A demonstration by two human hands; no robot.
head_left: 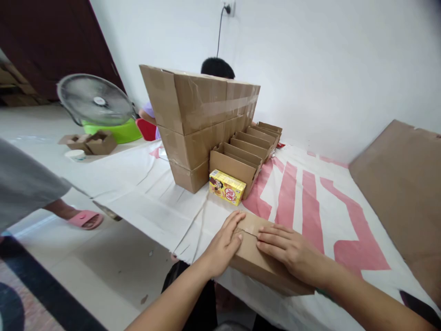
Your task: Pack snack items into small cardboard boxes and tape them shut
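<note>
A closed brown cardboard box [265,264] lies at the near edge of the covered table, a seam running along its top. My left hand [222,243] rests on its left end, fingers spread a little over the edge. Flat on the top near the seam lies my right hand [289,250], its fingers extended. Beyond the box stands a small yellow printed carton [227,187], touched by neither hand. Right behind that carton is a row of open-topped cardboard boxes [234,168].
Taped boxes [203,101] are stacked high at the table's middle, partly hiding a person [217,68] behind. A large cardboard sheet [396,193] leans at the right. At left are a fan [99,100] and another person's leg in a pink slipper [85,219].
</note>
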